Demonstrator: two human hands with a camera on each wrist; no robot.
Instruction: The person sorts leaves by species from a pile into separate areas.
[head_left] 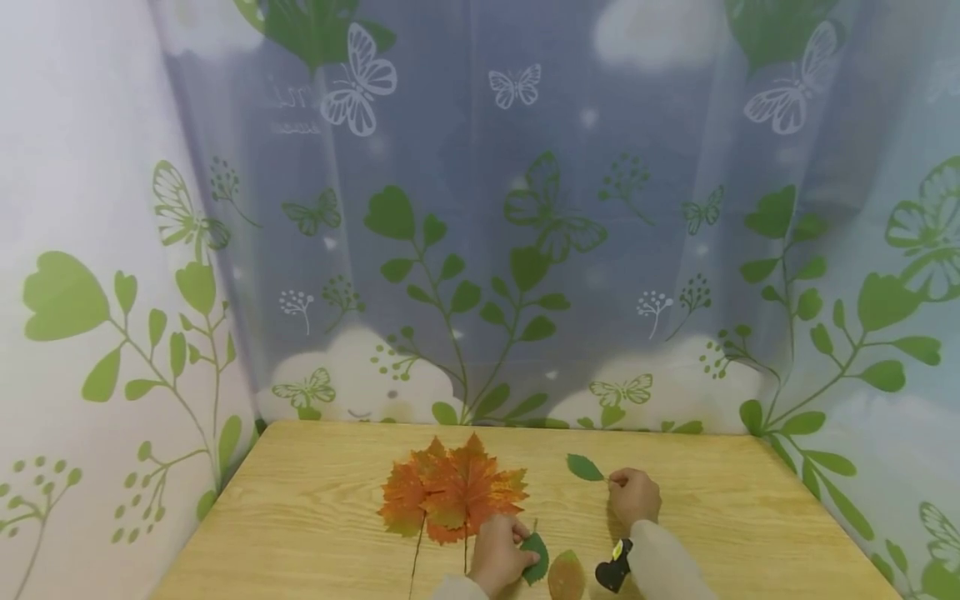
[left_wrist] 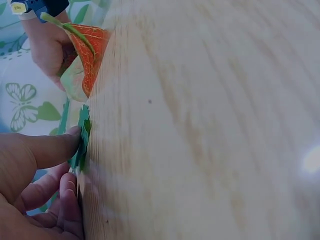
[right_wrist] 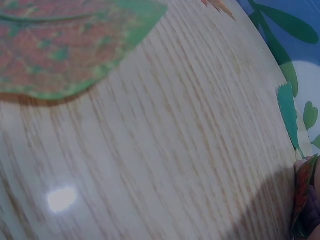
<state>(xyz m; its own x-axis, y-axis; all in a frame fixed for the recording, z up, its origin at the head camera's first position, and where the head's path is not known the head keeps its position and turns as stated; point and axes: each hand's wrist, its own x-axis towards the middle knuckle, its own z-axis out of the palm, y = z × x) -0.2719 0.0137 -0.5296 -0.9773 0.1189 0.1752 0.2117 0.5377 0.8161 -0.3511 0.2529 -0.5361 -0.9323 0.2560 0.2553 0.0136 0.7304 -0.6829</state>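
Observation:
My left hand [head_left: 498, 554] pinches a green leaf [head_left: 535, 558] near the table's front edge. In the left wrist view, the thumb of that hand [left_wrist: 40, 155] lies on the toothed green leaf [left_wrist: 83, 137]. Farther right and back, my right hand [head_left: 634, 497] pinches the stem of another green leaf [head_left: 584, 467], its blade pointing left. At the right wrist view's edge, that green leaf [right_wrist: 287, 115] sticks out by partly cut-off fingers, with a reddish, green-edged leaf [right_wrist: 303, 200] before them. An orange-and-green leaf [head_left: 566, 575] lies between the two hands.
Orange maple-like leaves [head_left: 453, 487] with dark stems lie in a cluster beyond the left hand. A black device [head_left: 613, 568] with a yellow mark sits at the right wrist. Behind the wooden table [head_left: 300, 500] hangs a curtain [head_left: 480, 208] printed with leaves and butterflies.

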